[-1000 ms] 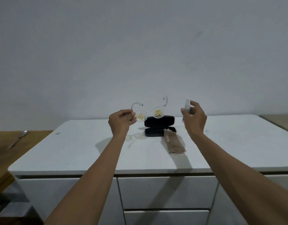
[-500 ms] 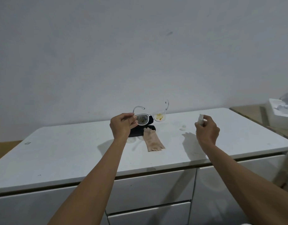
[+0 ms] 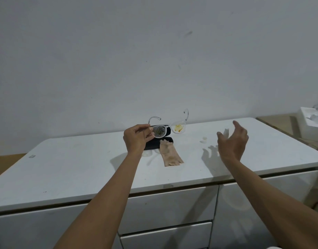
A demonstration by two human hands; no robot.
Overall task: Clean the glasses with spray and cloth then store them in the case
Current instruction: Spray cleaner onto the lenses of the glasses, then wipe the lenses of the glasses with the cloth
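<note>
My left hand (image 3: 136, 137) holds clear-framed glasses (image 3: 170, 127) by their left edge, above the white cabinet top (image 3: 82, 162). The left lens carries wet droplets, the right lens a yellow smear. Behind and below them lies the black case (image 3: 170, 140), partly hidden by my hand. A beige cloth (image 3: 170, 154) lies flat in front of the case. The small white spray bottle (image 3: 226, 132) stands on the top, just behind my right hand (image 3: 232, 142), whose fingers are spread and hold nothing. A small white cap (image 3: 203, 139) rests left of the bottle.
A white tray (image 3: 310, 121) with crumpled material sits on a wooden surface at the far right. Drawer fronts (image 3: 169, 207) run below the cabinet's front edge. A small grey scrap (image 3: 31, 156) lies at the top's left end.
My right hand has let go of the spray bottle, which now stands on the top, and its fingers have opened. The glasses stay held in my left hand.
</note>
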